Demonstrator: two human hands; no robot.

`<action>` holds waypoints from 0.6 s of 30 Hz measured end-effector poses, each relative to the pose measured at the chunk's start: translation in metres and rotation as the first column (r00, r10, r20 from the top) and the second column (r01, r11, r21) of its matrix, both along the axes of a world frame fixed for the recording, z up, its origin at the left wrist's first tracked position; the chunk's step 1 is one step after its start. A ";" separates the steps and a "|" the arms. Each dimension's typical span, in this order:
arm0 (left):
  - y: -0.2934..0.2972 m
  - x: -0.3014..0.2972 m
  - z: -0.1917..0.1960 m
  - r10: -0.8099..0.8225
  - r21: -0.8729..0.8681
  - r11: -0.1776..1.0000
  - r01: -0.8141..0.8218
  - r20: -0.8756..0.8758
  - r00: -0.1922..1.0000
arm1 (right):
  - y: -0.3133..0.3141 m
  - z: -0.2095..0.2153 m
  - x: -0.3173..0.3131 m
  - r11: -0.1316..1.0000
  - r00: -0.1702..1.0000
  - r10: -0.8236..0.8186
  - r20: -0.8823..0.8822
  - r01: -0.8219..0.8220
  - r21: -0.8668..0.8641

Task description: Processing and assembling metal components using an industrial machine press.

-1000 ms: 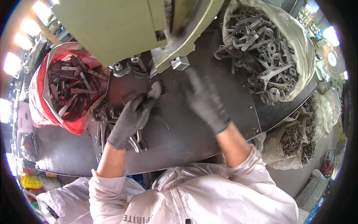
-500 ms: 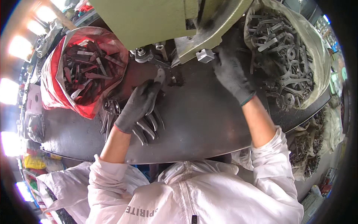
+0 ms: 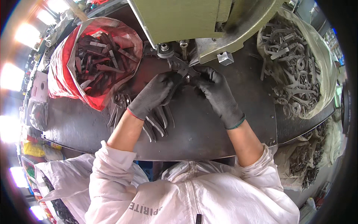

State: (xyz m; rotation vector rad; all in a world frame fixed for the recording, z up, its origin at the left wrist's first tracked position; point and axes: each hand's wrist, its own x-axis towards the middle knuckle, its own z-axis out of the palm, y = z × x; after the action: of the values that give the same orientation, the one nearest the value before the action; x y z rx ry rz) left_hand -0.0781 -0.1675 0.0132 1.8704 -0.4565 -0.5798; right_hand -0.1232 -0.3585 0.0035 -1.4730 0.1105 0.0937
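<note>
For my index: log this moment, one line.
left hand: holding metal piece | right hand: at same piece | around: green machine, red bag

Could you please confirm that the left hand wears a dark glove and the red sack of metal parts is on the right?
Not quite: the head view shows the red sack on the left; the left hand does wear a dark glove.

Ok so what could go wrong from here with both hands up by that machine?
The left hand and right hand are at a metal part close to the green machine, so either might get pinched if the machine moves. The curved pieces near the left hand could get knocked.
</note>
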 end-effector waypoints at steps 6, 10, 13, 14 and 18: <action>0.000 0.015 -0.028 -0.477 0.616 0.785 0.060 0.540 0.694 | 0.002 -0.024 0.006 1.000 1.000 -0.027 -0.009 0.027 0.005; 0.011 0.018 -0.020 -0.355 0.554 0.814 0.172 0.240 0.903 | 0.003 -0.028 0.004 0.999 0.997 -0.004 -0.073 0.001 -0.035; 0.057 0.054 -0.017 -0.319 0.586 0.712 -0.388 0.761 0.565 | 0.001 -0.032 0.001 0.999 0.995 -0.031 -0.091 0.033 0.025; 0.082 0.065 -0.016 -0.383 0.567 0.657 -0.497 0.819 0.428 | 0.004 -0.032 0.002 0.998 0.995 -0.043 -0.086 0.047 0.046; 0.117 0.080 -0.007 -0.251 0.838 0.273 -0.473 0.536 0.806 | 0.001 -0.043 0.004 0.998 0.998 -0.045 -0.044 0.047 0.033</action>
State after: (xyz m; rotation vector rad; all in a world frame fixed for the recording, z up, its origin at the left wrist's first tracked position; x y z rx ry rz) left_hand 0.0020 -0.0502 0.0060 3.3530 -0.3363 -0.0566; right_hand -0.1196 -0.3572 -0.0393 -1.4338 0.1770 0.0900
